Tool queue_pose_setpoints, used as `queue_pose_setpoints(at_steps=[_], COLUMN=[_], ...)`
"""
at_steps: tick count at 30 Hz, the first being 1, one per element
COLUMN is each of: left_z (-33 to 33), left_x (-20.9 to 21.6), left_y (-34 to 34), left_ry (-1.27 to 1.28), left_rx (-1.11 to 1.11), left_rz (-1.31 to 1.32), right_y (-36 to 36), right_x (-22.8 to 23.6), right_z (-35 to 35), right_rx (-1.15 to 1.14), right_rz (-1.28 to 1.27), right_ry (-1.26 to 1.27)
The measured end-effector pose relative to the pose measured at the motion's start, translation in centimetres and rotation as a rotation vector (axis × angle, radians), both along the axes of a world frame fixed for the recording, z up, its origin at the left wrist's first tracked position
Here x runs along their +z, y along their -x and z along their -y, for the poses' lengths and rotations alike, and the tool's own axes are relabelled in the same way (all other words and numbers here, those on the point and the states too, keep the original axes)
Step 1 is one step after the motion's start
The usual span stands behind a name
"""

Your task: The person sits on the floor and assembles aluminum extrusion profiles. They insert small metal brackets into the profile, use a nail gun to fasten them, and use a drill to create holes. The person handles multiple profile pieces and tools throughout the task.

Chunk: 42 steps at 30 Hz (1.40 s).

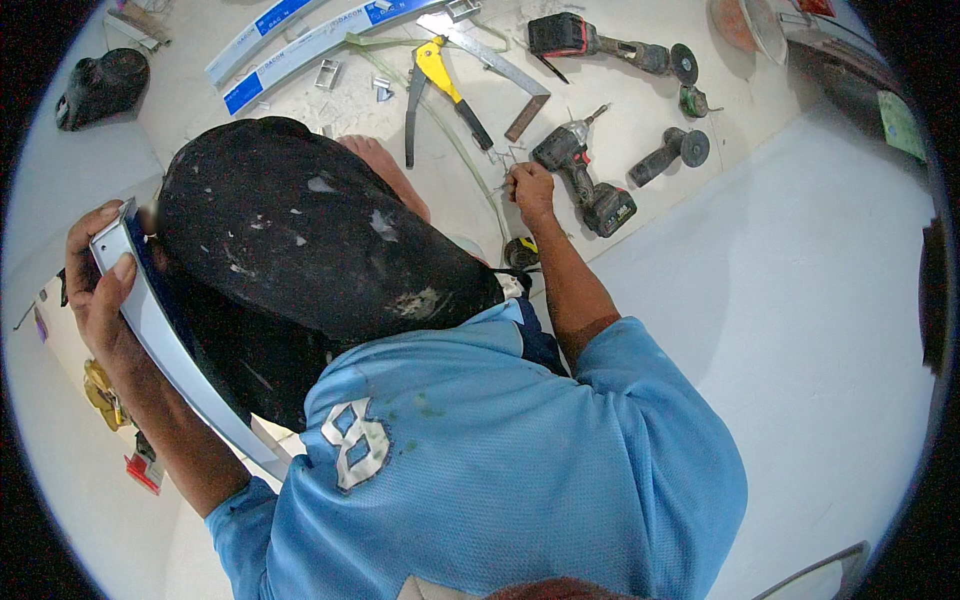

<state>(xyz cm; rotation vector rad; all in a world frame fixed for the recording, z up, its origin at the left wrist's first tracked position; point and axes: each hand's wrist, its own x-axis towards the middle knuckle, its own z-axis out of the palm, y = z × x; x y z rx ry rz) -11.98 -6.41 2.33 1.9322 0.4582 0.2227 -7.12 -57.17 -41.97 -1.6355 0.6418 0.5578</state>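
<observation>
My left hand (100, 285) is wrapped round one end of a long white metal profile (170, 335), held tilted beside my left thigh, its lower part running behind my sleeve. On the floor, my right hand (531, 188) has its fingers pinched together at a few thin metal rivets (508, 156); whether one is between the fingertips is too small to tell. Just right of that hand lies a cordless drill (575, 165) with a bit fitted. A yellow hand riveter (434, 70) with black handles lies ahead, beside a metal try square (500, 78).
Blue-and-white profiles (320, 55) lie at the far left, near small cut metal pieces (327, 74). A cordless angle grinder (620, 52), another grinder-like tool (665, 155) and a tape measure (521, 252) are on the floor. A dark object (105, 88) sits far left; a wall rises right.
</observation>
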Motion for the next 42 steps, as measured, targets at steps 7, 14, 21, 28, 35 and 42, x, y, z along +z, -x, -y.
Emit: queue_pose_setpoints(at_steps=[7,14,21,28,35,42], left_z=[0.7,0.0,0.1,0.7,1.1,3.9], left_x=[0.1,0.2,-0.3,-0.1,0.0,1.8], left_y=[-0.2,0.1,0.2,-0.1,-0.3,-1.3], left_ry=[-0.017,-0.020,0.025,-0.035,0.013,-0.006], left_rx=[-0.002,-0.009,-0.001,0.019,0.019,-0.027], left_rz=[-0.006,-0.024,0.002,0.010,-0.008,0.024], right_y=[0.2,-0.9,-1.2,-3.4,-4.8,-9.4], right_x=[0.4,0.8,1.3,6.9,12.7,28.6], right_z=[0.7,-2.3,-1.8,-1.2,-2.5,-9.9], right_rx=[0.502,0.673,0.487,-0.032,-0.053,0.427], right_rz=[0.170,0.592,0.632,-0.086,-0.062,0.365], right_ry=[0.666,0.857,0.557,-0.327,-0.710,-0.190])
